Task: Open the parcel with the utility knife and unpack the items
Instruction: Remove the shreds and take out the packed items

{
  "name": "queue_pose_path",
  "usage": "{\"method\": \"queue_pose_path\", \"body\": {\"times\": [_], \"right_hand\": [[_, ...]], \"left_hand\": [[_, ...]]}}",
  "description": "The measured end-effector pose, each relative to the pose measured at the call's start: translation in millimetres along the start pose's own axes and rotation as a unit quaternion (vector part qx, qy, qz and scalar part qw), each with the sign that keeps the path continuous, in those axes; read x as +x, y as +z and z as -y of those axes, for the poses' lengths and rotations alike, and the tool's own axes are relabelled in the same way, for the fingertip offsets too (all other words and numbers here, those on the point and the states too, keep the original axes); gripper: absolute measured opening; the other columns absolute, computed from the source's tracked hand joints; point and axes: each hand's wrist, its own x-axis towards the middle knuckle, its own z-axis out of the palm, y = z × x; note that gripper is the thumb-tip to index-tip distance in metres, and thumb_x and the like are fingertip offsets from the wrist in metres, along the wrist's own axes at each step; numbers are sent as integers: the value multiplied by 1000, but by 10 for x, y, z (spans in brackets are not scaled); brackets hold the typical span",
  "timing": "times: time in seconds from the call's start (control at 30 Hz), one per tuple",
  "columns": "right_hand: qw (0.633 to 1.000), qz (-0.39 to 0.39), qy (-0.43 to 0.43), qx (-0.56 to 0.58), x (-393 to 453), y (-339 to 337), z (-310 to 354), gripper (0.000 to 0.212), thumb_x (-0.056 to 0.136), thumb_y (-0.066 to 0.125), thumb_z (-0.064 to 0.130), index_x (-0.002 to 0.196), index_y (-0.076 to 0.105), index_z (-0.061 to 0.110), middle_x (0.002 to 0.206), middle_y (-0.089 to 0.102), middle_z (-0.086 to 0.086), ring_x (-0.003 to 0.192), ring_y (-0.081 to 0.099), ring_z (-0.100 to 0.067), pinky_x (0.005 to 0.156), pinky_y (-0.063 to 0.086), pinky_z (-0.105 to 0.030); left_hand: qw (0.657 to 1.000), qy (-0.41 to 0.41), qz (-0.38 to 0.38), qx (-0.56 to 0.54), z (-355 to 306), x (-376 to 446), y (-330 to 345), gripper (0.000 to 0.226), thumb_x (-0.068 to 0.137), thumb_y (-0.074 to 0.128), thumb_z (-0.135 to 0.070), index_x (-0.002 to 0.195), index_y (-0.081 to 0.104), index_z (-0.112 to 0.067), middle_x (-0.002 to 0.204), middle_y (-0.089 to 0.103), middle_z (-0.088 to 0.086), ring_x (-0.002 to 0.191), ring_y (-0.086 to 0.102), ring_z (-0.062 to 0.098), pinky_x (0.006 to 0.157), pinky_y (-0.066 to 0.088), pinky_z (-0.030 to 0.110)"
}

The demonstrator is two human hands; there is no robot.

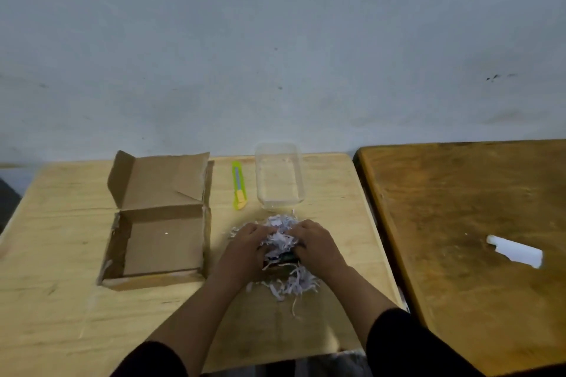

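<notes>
The cardboard parcel (159, 229) stands open on the light wooden table (61, 254), lid flap up, with nothing visible inside. To its right lies a heap of white shredded paper (284, 239). My left hand (245, 245) and my right hand (312, 242) both dig into the heap with curled fingers, one on each side. A dark item (283, 259) shows between them, mostly hidden by shreds. The green and yellow utility knife (238, 185) lies behind the heap, untouched.
A clear plastic container (280, 177) stands behind the heap, to the right of the knife. A darker wooden table (459, 223) adjoins on the right, with a torn white scrap (516, 251) on it. A grey wall runs behind both tables.
</notes>
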Motion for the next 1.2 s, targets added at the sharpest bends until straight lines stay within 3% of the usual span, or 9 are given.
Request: {"method": "queue_pose_path", "body": {"times": [0.17,0.27,0.47,0.57,0.67,0.73,0.9,1.07,1.2], "right_hand": [[994,-92,-37,42,1,-175,-26,24,76,59,1,97,71,4,89,68,-20,84,64,-35,75,50,-35],[988,-137,-49,55,13,-278,-62,24,71,55,-2,88,71,0,78,69,-22,73,66,-38,66,55,-41],[993,-105,48,16,15,-456,-263,32,85,41,12,99,69,2,98,66,-22,94,59,-37,78,46,-39],[995,-43,85,-21,1,-420,-384,36,84,51,4,117,63,11,117,62,-14,110,55,-32,90,44,-35],[995,-60,50,-60,-56,-341,-396,53,73,61,14,125,57,24,130,55,-7,120,49,-30,95,45,-43],[994,-95,-8,-54,-73,-302,-297,50,68,60,19,117,61,23,123,60,-6,114,54,-27,91,48,-47],[991,-11,-127,-30,-119,-106,-34,50,74,47,29,119,61,11,119,65,-7,113,56,-24,99,44,-40],[995,1,-57,-77,-193,-21,-181,65,79,30,49,131,50,17,126,60,-5,118,53,-24,104,38,-40],[994,-44,-18,-101,-242,-84,-297,54,81,36,50,114,62,16,104,70,-3,101,62,-26,87,45,-42]], "left_hand": [[999,-4,-37,3,-72,37,-138,32,80,54,-16,110,63,-8,95,61,17,91,59,34,74,46,34],[997,-12,-73,14,-26,98,-225,26,81,62,-3,107,64,-6,99,63,17,95,59,34,77,44,31],[992,-90,-82,25,3,142,-282,28,86,60,-8,114,61,-8,109,60,20,102,55,36,81,43,35],[989,-133,-58,39,104,84,-194,38,82,61,-8,120,58,-10,119,56,18,110,52,34,87,43,35],[990,-70,-93,81,159,21,-87,41,78,65,-16,117,58,-21,124,57,10,114,55,28,89,47,46],[990,4,-120,79,99,8,-46,30,82,58,-23,112,59,-23,121,60,3,112,56,19,91,43,53],[995,76,-3,64,61,15,98,42,85,41,-42,118,60,-22,120,62,-1,108,58,16,93,46,43],[995,17,11,96,264,-73,191,62,82,35,-57,128,52,-19,130,54,1,118,52,22,96,44,44],[996,-25,11,86,319,-104,186,75,77,31,-65,135,43,-19,135,49,3,124,45,24,101,37,44]]}}
